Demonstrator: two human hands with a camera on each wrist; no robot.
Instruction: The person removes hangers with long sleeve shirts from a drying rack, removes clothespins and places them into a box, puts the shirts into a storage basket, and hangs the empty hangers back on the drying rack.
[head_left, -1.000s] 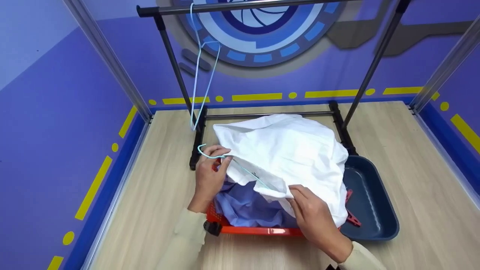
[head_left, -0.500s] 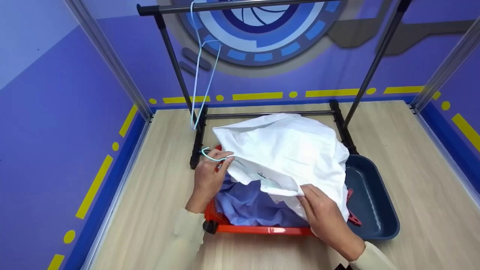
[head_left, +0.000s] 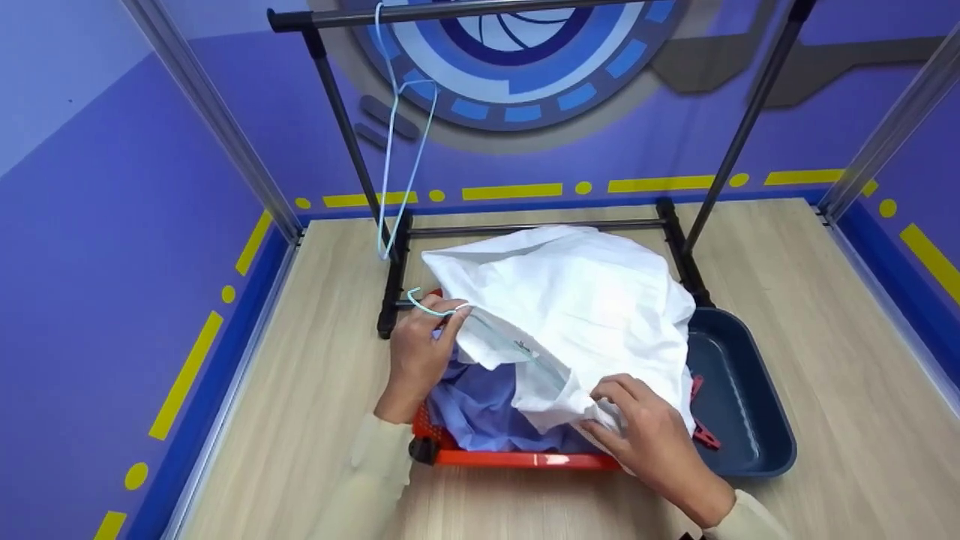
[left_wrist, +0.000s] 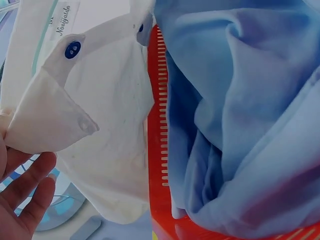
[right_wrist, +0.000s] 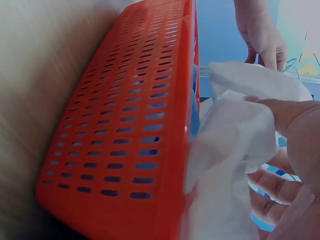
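A white shirt (head_left: 577, 292) with dark blue buttons (left_wrist: 73, 49) lies spread over a red basket (head_left: 540, 460). At its neck opening, my left hand (head_left: 418, 352) pinches a light blue hanger (head_left: 424, 307) just below the hook, together with the collar edge. The rest of that hanger runs inside the shirt, mostly hidden. To the right, my right hand (head_left: 652, 431) holds the shirt's front edge between thumb and fingers. The right wrist view shows the white cloth bunched at that thumb. Beneath the shirt, a blue-violet garment (head_left: 487, 412) fills the basket.
Behind the basket stands a black clothes rack (head_left: 341, 120), with another light blue hanger (head_left: 390, 165) on its top bar. A dark blue basin (head_left: 742, 405) sits at the right, holding red clothespins (head_left: 705, 433). Patterned walls enclose the wooden surface (head_left: 300, 420).
My right hand first drew the shirt's edge to the right, then changed its grasp lower on the cloth. The shirt front now hangs further over the hanger's right arm. My left hand barely moved.
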